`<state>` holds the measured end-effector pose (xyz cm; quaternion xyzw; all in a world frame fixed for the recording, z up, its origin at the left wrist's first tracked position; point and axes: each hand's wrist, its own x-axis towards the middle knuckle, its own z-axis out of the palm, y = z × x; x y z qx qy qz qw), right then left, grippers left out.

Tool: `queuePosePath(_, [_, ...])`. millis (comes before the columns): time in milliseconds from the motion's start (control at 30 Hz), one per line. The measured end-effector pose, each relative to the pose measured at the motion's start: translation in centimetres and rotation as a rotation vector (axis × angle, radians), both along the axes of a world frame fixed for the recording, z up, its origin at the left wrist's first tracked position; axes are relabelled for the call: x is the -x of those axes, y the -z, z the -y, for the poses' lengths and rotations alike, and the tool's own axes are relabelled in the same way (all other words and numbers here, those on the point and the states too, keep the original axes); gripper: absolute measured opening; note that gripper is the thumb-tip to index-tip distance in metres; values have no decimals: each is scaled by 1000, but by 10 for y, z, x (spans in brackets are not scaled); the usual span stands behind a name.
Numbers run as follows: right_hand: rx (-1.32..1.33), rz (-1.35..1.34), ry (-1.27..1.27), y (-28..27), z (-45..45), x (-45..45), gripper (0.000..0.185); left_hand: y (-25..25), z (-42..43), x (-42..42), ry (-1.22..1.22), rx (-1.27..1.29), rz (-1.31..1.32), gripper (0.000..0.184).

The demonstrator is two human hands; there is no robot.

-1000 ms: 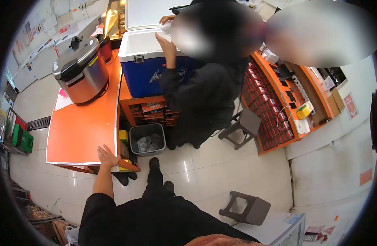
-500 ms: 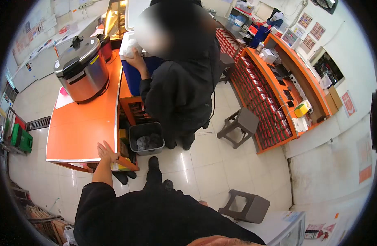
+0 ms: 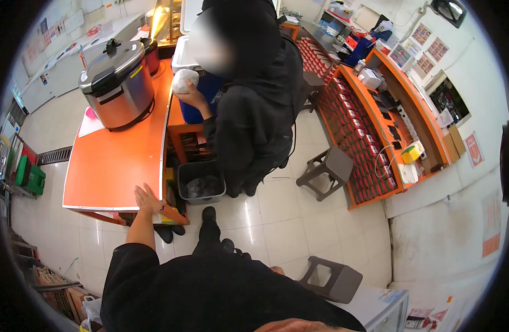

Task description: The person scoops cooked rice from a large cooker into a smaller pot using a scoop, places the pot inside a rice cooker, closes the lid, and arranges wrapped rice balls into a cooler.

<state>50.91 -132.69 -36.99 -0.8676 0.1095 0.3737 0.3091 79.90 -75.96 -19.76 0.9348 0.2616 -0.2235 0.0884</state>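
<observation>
My left hand rests with fingers spread on the front corner of the orange table, holding nothing. Of my right hand only a small part shows beyond my dark clothing, so its fingers cannot be made out. A large steel cooker with a black-handled lid stands on the table. Across from me a person in black holds a white wrapped bundle in one hand, beside a blue and white cool box whose lid is raised.
A grey bin with dark plastic inside stands by the table. One grey stool is near the orange shelf unit, another stool near a white cabinet. A green bin stands at the far left.
The other person has turned and moved the white bundle from the cool box towards the table. My left hand stays on the table corner. A bit of my right hand has come into view.
</observation>
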Motion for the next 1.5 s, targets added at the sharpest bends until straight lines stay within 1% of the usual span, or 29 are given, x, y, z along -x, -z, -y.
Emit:
queuePosePath(33, [18,-16,-14,-5,-2,-4,46,1,-1,-1,7,-4,3,125])
queuePosePath(133, [-9,-58,223,11,-4,-4,44,3,-3,-1,14,-5,5,125])
queuePosePath(233, [-88,22,69,41,1,-6,44,7,-3,0,-3,6,49,126])
queuePosePath(267, [-102,32,38,33,-3,-12,44,8,-4,0,-2,11,57,126])
queuePosePath(333, [-88,-1,34,25,-11,-21,46,12,-5,1,-1,21,73,127])
queuePosePath(367, [-88,-37,76,24,-14,-24,46,14,-6,1,2,19,80,127])
queuePosePath(433, [-88,-105,153,61,-5,-24,46,16,-7,1,1,16,99,127])
queuePosePath(533, [-14,-77,-15,51,-9,-31,45,19,-9,2,6,15,109,128])
queuePosePath(633, [41,12,-176,16,-16,-39,40,8,-4,0,-9,15,75,128])
queuePosePath(733, [13,-6,-110,10,-18,-41,36,4,-3,1,-18,23,64,127])
queuePosePath(833, [-28,-33,19,40,-9,-35,36,-1,-2,0,-28,36,67,126])
queuePosePath(900, [12,-27,-115,14,-16,-42,38,2,-2,1,-37,40,75,127])
queuePosePath(967, [5,-3,-160,1,-19,-45,39,2,-3,2,-37,53,77,127])
queuePosePath(1033, [-48,43,-121,25,-11,-41,40,2,-2,1,-39,62,78,127])
queuePosePath(1133, [48,37,-298,6,-19,-46,40,0,-2,2,-42,63,72,128])
queuePosePath(1233, [-7,125,-379,22,-10,-42,40,-3,-1,1,-41,59,60,127])
queuePosePath(1333, [-24,88,-275,48,-2,-36,39,-6,0,2,-37,62,56,127])
queuePosePath(1433, [42,72,-459,10,-13,-50,39,-4,-1,2,-25,61,69,126])
queuePosePath(1500, [7,40,-289,5,-17,-50,39,-4,-1,2,-23,57,67,125])
